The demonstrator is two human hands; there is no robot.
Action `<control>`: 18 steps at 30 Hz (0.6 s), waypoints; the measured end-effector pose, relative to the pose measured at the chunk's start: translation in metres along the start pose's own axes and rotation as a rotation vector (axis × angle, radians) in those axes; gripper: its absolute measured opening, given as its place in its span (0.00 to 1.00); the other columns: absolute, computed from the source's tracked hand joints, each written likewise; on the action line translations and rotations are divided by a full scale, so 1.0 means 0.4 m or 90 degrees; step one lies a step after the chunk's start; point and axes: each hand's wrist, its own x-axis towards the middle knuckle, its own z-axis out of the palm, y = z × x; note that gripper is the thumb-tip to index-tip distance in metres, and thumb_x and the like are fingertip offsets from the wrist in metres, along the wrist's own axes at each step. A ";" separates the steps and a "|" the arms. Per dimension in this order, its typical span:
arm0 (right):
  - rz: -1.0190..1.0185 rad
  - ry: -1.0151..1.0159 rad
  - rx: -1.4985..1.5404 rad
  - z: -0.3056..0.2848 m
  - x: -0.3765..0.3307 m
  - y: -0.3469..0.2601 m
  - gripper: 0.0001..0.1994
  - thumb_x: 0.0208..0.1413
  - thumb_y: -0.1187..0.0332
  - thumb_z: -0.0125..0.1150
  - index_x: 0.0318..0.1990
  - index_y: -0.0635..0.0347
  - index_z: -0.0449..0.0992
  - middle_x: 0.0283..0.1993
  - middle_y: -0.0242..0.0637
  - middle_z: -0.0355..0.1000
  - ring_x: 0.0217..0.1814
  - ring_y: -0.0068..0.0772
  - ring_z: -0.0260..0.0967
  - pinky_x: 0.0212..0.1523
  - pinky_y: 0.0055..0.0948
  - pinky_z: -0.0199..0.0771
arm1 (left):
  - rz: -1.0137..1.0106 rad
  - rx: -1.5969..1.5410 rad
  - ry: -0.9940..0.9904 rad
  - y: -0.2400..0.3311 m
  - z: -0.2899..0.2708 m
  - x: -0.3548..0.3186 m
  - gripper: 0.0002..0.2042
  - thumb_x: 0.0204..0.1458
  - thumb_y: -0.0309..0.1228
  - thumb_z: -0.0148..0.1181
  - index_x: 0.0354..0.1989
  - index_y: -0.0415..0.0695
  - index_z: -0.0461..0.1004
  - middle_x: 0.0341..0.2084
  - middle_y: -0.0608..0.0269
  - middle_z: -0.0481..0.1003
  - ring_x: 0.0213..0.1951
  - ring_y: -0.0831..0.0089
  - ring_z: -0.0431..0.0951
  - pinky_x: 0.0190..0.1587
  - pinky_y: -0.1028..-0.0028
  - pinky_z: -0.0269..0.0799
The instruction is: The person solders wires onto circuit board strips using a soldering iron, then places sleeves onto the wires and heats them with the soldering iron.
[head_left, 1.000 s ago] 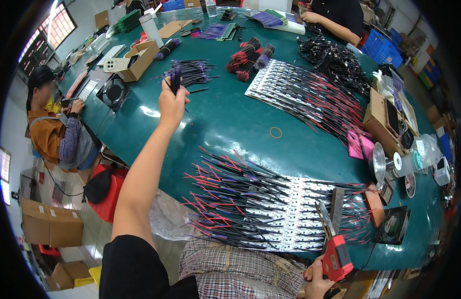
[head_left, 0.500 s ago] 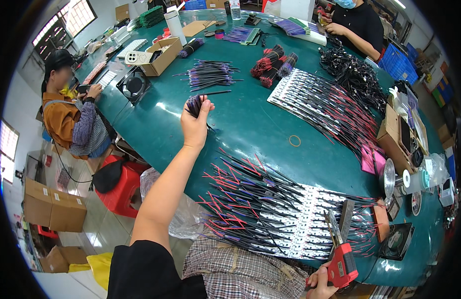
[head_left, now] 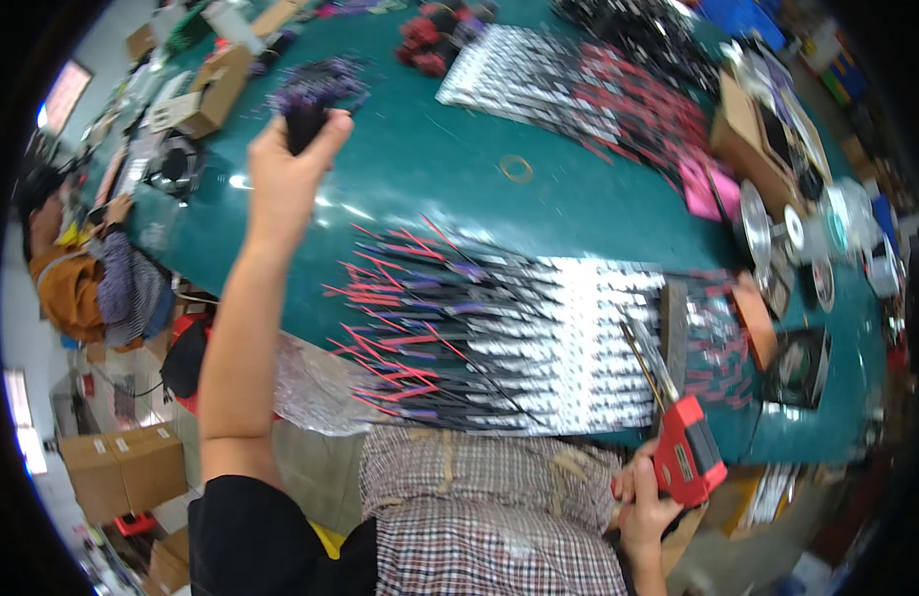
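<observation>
L hand (head_left: 285, 169) pulled back w/ dark wire bundle (head_left: 306, 121), arm raised.

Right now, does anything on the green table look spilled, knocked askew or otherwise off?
Nothing looks spilled or damaged. One loose ring lies alone on the bare green table, apart from the rows of red and black wired strips. The left hand holds a dark wire bundle; the right hand grips a red tool.
</observation>
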 end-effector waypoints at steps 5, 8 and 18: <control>0.008 -0.040 -0.057 -0.010 -0.011 -0.005 0.07 0.64 0.76 0.55 0.47 0.66 0.68 0.25 0.30 0.62 0.17 0.17 0.54 0.21 0.23 0.61 | 0.044 0.037 -0.299 0.179 0.075 -0.154 0.09 0.55 0.32 0.71 0.34 0.39 0.81 0.23 0.74 0.75 0.24 0.87 0.68 0.26 0.80 0.62; 0.009 -0.062 -0.092 -0.021 -0.028 -0.006 0.07 0.64 0.76 0.56 0.46 0.66 0.68 0.26 0.30 0.63 0.18 0.17 0.55 0.21 0.23 0.62 | 0.156 0.176 -0.541 0.207 0.120 -0.243 0.08 0.49 0.26 0.73 0.34 0.39 0.79 0.20 0.66 0.75 0.22 0.79 0.70 0.27 0.75 0.66; -0.041 -0.169 -0.254 -0.078 -0.068 0.050 0.08 0.66 0.74 0.54 0.49 0.67 0.68 0.29 0.30 0.65 0.22 0.17 0.60 0.25 0.22 0.65 | 0.197 0.298 -0.622 0.135 0.302 -0.338 0.12 0.47 0.34 0.71 0.32 0.38 0.78 0.23 0.48 0.79 0.29 0.48 0.80 0.35 0.58 0.74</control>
